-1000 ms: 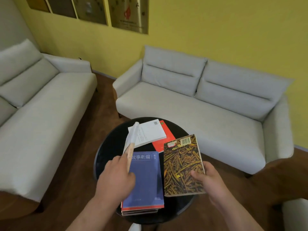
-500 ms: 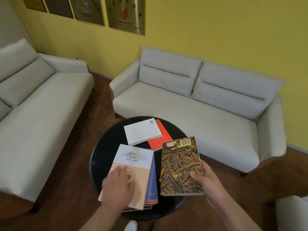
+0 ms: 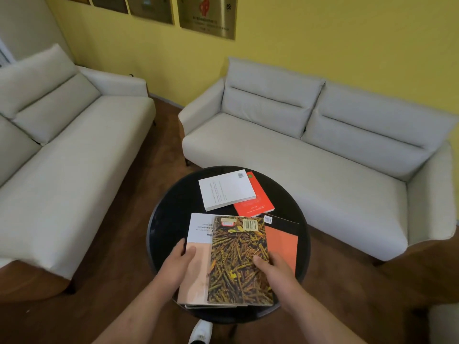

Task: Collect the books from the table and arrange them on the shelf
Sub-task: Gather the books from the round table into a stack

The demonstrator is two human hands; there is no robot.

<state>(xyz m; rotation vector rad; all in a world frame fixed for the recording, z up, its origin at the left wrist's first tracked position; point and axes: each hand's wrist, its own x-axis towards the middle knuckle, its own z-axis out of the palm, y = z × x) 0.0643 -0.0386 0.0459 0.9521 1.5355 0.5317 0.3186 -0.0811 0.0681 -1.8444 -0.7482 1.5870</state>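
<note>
On the round black table (image 3: 169,219) a stack of books lies near me. Its top book has a brown wheat-patterned cover (image 3: 238,259) and partly covers a pale pink and white book (image 3: 197,247). My right hand (image 3: 275,271) grips the wheat book's right edge, thumb on the cover. My left hand (image 3: 180,263) holds the pink book's left edge, thumb on top. Beside the stack, an orange and black book (image 3: 283,244) lies flat. At the table's far side a white book (image 3: 226,189) rests on a red book (image 3: 255,203).
A grey sofa (image 3: 310,155) stands behind the table against the yellow wall. Another grey sofa (image 3: 59,145) is on the left. The floor is brown wood. My white shoe (image 3: 201,331) shows under the table's near edge. No shelf is in view.
My left hand laid the pink and white book on the blue stack. My right hand then moved the wheat book left onto it, uncovering the orange and black book.
</note>
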